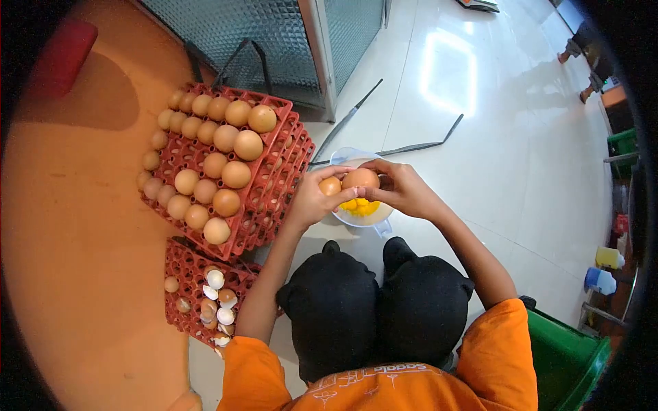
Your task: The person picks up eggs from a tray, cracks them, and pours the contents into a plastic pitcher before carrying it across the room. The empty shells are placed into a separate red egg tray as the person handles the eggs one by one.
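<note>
Over a clear plastic jug (382, 227) on the floor, my two hands meet around a brown egg (361, 179). My left hand (317, 196) also has a second brown egg (330, 185) in its curled fingers. My right hand (404, 188) holds the right side of the larger-looking egg between thumb and fingers. Yellow yolks (359, 207) lie inside the jug, just below my fingers. To the left, a stack of red egg trays (264, 185) bears rows of brown eggs. A lower red tray (185, 264) holds empty, broken shells (215, 279).
An orange wall (75, 226) runs along the left, with a glass-panelled door frame (329, 61) at the top. Black straps (418, 146) lie on the tiles beyond the jug. A green plastic chair (565, 356) stands at lower right. A person's feet (585, 94) show at upper right.
</note>
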